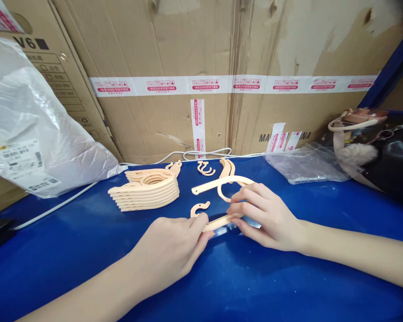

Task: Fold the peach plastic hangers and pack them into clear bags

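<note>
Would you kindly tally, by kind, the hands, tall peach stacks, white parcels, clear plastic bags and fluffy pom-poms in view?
Hands (left hand, right hand): 2
Tall peach stack: 1
White parcel: 1
Clear plastic bag: 1
Fluffy pom-pom: 1
Total: 6

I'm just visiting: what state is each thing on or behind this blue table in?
left hand, closed on a cream plastic piece
cream plastic piece, held between both hands
right hand, fingertips pinching that piece
cream stack, piled in layers, untouched
loose hooks, lying on the table
clear plastic bag, lying wrinkled
white parcel bag, wrinkled, labelled
cardboard, taped across
</note>
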`<state>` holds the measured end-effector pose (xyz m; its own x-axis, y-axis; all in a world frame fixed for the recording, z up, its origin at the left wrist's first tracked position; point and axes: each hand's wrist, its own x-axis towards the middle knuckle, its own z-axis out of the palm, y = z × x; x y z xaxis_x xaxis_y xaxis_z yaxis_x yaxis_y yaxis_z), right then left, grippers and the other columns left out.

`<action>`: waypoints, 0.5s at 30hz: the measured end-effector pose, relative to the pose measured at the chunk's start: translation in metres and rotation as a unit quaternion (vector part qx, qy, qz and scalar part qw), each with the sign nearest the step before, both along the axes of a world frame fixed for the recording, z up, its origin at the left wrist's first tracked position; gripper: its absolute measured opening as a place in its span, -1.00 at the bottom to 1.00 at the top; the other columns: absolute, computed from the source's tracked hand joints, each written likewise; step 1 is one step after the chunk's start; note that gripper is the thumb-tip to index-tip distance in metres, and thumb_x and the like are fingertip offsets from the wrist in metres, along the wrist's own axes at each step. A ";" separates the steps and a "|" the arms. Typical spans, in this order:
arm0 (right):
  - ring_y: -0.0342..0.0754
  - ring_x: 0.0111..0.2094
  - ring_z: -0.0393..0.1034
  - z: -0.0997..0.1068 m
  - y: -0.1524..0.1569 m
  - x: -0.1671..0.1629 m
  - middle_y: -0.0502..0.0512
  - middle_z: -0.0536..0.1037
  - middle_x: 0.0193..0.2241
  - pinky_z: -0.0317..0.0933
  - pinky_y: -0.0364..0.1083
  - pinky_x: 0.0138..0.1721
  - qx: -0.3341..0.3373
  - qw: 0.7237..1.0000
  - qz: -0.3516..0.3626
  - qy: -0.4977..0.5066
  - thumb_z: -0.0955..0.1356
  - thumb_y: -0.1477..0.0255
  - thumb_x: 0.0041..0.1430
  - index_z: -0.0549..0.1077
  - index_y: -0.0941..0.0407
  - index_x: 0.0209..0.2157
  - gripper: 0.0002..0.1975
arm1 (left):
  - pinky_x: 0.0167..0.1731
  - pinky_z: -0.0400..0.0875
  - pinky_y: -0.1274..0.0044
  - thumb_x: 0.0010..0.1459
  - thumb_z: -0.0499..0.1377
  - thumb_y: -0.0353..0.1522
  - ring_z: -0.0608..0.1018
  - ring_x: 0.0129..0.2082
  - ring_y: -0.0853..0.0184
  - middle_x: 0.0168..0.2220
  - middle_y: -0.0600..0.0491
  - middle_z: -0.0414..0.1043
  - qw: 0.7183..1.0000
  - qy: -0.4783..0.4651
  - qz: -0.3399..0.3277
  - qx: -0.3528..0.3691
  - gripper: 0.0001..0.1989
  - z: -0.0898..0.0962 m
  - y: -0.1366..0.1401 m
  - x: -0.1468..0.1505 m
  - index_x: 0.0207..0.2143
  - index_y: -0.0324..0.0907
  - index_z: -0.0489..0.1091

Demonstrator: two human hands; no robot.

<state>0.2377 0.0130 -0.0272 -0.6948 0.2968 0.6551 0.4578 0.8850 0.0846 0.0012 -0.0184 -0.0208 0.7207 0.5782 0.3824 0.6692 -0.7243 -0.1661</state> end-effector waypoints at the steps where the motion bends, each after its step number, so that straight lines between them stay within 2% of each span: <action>1: -0.03 -0.22 0.33 0.000 -0.001 0.000 0.12 0.50 -0.28 0.21 -0.01 -0.19 0.006 1.000 -0.008 0.010 0.26 0.47 0.24 0.41 0.14 -0.27 -0.91 | -0.69 0.18 0.57 0.38 -0.18 -0.34 0.54 -0.63 0.34 -0.55 0.12 0.46 1.000 0.005 0.001 -0.004 -0.75 0.000 0.000 0.000 -0.22 -0.21 0.25; 5: 0.03 -0.10 0.29 0.000 -0.001 0.000 0.18 0.47 -0.12 0.15 0.05 -0.12 -0.002 0.998 -0.049 0.038 0.27 0.49 0.23 0.41 0.13 -0.30 -0.92 | -0.68 0.21 0.54 0.39 -0.19 -0.34 0.56 -0.60 0.31 -0.52 0.09 0.49 1.000 0.016 -0.005 -0.009 -0.72 -0.002 0.001 -0.001 -0.16 -0.25 0.26; 9: 0.06 -0.01 0.23 0.001 0.003 0.001 0.20 0.40 0.02 0.09 0.07 -0.04 -0.072 0.994 -0.076 0.028 0.25 0.44 0.28 0.41 0.12 -0.31 -0.88 | -0.67 0.24 0.53 0.38 -0.20 -0.35 0.55 -0.59 0.32 -0.51 0.08 0.48 1.000 0.022 -0.018 0.006 -0.71 0.000 0.000 -0.001 -0.21 -0.24 0.27; 12: 0.03 -0.02 0.24 0.002 0.007 0.001 0.17 0.42 -0.01 0.07 0.05 -0.04 -0.133 0.988 -0.074 0.005 0.21 0.42 0.33 0.42 0.11 -0.28 -0.82 | -0.67 0.22 0.52 0.37 -0.19 -0.35 0.51 -0.62 0.33 -0.55 0.11 0.42 0.999 0.035 -0.033 0.024 -0.70 0.001 0.000 -0.001 -0.30 -0.21 0.28; 15: 0.01 -0.12 0.26 0.002 0.009 0.001 0.14 0.46 -0.14 0.08 0.02 -0.11 -0.171 0.982 -0.081 -0.011 0.18 0.38 0.36 0.44 0.10 -0.24 -0.76 | -0.65 0.23 0.50 0.35 -0.15 -0.35 0.48 -0.62 0.32 -0.55 0.10 0.39 0.996 0.054 -0.049 0.049 -0.72 0.001 0.000 -0.002 -0.34 -0.19 0.27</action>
<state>0.2388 0.0224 -0.0250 -0.6332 0.6051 0.4825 0.5966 0.7788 -0.1938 -0.0008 -0.0185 -0.0200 0.8120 0.4665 0.3508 0.5702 -0.7622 -0.3065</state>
